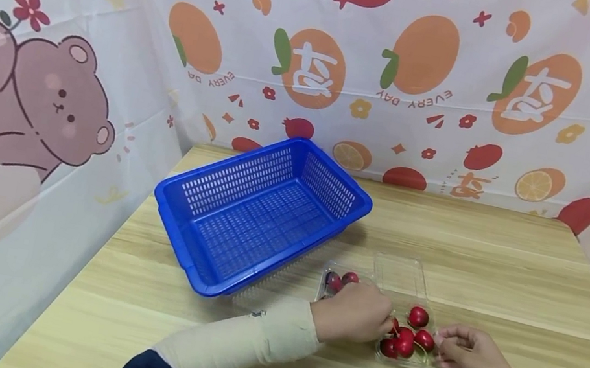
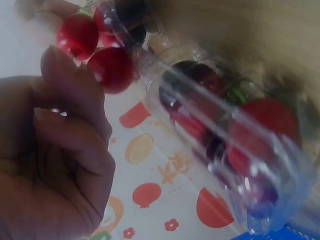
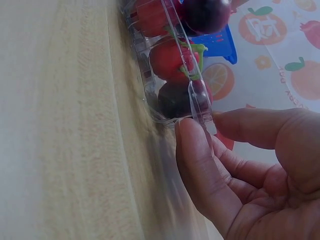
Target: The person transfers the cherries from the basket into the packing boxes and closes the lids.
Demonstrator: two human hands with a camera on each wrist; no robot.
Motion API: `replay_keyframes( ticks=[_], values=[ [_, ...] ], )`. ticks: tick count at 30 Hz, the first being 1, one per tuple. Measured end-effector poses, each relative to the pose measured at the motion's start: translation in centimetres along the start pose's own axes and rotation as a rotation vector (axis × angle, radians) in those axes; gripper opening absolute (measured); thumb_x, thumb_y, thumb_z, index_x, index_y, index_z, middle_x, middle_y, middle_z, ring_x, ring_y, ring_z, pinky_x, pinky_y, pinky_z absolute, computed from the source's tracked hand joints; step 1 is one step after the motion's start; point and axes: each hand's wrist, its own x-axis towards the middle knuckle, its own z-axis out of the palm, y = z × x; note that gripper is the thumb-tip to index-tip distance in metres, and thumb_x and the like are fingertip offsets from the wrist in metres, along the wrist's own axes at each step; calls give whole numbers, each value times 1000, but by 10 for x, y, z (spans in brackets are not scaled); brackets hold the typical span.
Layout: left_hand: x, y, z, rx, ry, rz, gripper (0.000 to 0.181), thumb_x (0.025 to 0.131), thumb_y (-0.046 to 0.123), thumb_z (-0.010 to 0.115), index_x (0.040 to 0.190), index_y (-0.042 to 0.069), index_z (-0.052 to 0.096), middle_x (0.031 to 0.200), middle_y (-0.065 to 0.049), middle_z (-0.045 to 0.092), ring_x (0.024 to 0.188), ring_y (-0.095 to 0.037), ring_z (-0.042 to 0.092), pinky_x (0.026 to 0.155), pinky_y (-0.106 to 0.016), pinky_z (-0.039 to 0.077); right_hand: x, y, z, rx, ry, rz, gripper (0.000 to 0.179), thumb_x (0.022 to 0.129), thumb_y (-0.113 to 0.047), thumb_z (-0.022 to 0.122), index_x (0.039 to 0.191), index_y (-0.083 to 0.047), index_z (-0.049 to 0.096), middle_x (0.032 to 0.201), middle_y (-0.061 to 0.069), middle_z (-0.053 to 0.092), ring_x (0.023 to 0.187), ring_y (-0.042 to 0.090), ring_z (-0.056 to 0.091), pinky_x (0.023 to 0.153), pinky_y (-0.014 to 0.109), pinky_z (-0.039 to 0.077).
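Note:
My left hand [image 1: 358, 313] reaches across a clear plastic box [image 1: 322, 286] of cherries, hiding part of it. Its fingers are curled, with the fingertips right at red cherries [image 2: 111, 70] in the second box; I cannot tell whether they grip one. That second clear plastic box [image 3: 150, 107] has its lid [image 1: 402, 275] folded back, and several dark red cherries [image 1: 405, 343] with stems lie inside. At its right edge, my right hand [image 1: 477, 361] pinches the plastic rim between thumb and forefinger; its other fingers are bent in the right wrist view.
A blue slotted basket [image 1: 259, 220] stands to the left behind the boxes, with bare mesh showing inside. Everything rests on a wood-grain table [image 1: 527, 277]. Fruit-print cloth [image 1: 462, 108] closes off the back, and a bear-print sheet [image 1: 49, 101] the left side.

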Motion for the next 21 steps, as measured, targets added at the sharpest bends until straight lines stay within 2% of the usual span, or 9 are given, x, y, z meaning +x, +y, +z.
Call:
replay_keyframes(
  ticks=[6,12,15,18,21],
  values=[
    [6,6,1,-30,31,-122,42,93,28,55,53,19,45,60,2,51,53,-13,47,44,-30,41,0,1,0,-4,6,-1,34,95,-8,55,115,19,49,92,13,62,81,19,65,72,30,57],
    [15,9,3,-7,20,-208,41,95,30,52,55,19,50,61,2,51,54,-14,48,45,-30,41,1,1,-1,2,-8,-19,34,95,-7,55,115,20,48,92,13,62,81,19,65,72,31,57],
    [18,11,5,50,-1,-222,40,95,33,52,57,19,53,64,2,57,57,-14,53,46,-31,44,1,2,0,6,-12,-21,35,95,-7,55,115,20,48,92,13,62,81,19,66,72,31,57],
    [20,15,8,106,-16,-210,39,94,36,52,59,20,55,68,2,61,60,-15,56,49,-31,46,1,2,-1,7,-15,-17,36,95,-8,55,116,20,48,92,13,62,81,19,66,72,31,57],
    [19,19,12,151,1,-153,39,93,36,54,57,21,55,65,3,60,58,-14,54,49,-31,45,1,2,-2,4,-17,-15,36,95,-8,54,117,21,47,93,14,62,82,19,66,72,30,57]
  ],
)
